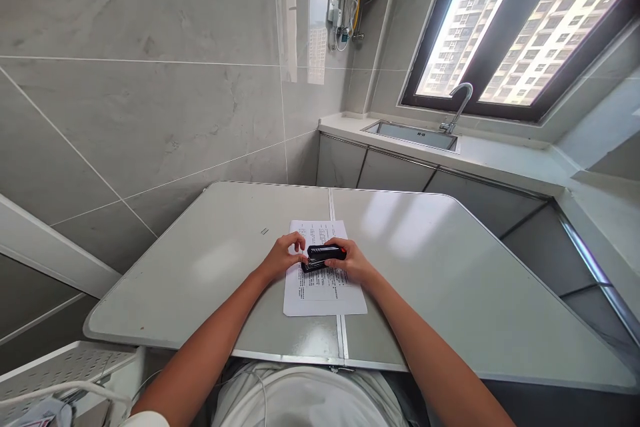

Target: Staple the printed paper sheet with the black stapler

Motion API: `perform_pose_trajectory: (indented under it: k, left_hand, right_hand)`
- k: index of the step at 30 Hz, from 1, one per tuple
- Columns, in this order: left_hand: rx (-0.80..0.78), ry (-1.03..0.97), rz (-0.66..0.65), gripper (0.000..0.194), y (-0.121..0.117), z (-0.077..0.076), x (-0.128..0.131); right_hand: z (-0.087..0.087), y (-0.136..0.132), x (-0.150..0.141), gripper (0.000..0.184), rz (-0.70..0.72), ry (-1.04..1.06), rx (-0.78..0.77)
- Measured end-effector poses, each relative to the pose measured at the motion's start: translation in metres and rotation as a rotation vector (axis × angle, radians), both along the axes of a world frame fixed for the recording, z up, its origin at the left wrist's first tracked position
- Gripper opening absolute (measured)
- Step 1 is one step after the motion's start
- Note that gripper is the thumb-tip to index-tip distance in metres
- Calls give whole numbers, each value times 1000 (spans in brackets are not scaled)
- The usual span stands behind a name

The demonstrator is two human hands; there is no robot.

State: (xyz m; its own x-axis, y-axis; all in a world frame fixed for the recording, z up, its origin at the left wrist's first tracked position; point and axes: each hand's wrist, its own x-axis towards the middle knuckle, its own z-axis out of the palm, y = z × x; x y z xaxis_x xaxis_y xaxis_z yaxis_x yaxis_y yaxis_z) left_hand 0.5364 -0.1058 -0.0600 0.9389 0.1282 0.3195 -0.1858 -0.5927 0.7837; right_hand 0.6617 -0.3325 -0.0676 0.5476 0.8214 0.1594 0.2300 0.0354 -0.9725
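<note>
A black stapler (326,252) with a red spot at its rear lies over a stack of printed paper (320,303). Its top arm looks lifted away from the lower part. My right hand (354,260) is wrapped round the rear end of the stapler. At the stapler's front end, my left hand (286,255) has its thumb and forefinger curled towards each other in a pinch, the thumb close against the metal. Whatever is between those fingertips is too small to make out. Two thin strips, which look like staples (265,231), lie on the table left of the paper.
The pale folding table (430,280) has a metal seam (341,337) down its middle. Behind it are a counter with a sink (415,135), a tap (460,107) and a window. A grey tiled wall stands at left, with a white perforated shelf (65,363) low down.
</note>
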Motion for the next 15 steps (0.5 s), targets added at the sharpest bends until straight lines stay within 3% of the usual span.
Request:
perform_pose_trajectory:
  k: [3, 6, 10, 13, 15]
  left_hand:
    - [-8, -43, 72, 19, 0, -3, 4]
    - [85, -51, 137, 11, 1, -8, 8]
    - [192, -21, 121, 20, 4, -15, 11]
    - [191, -21, 148, 24, 8, -20, 12]
    - [209, 3, 142, 26, 12, -23, 11]
  right_hand:
    - [-1, 2, 2, 41, -90, 41, 31]
    - [-1, 2, 10, 43, -249, 90, 82]
    - [1, -9, 26, 46, -438, 95, 135]
    - [3, -16, 33, 47, -493, 65, 103]
    - [3, -16, 32, 45, -459, 51, 65]
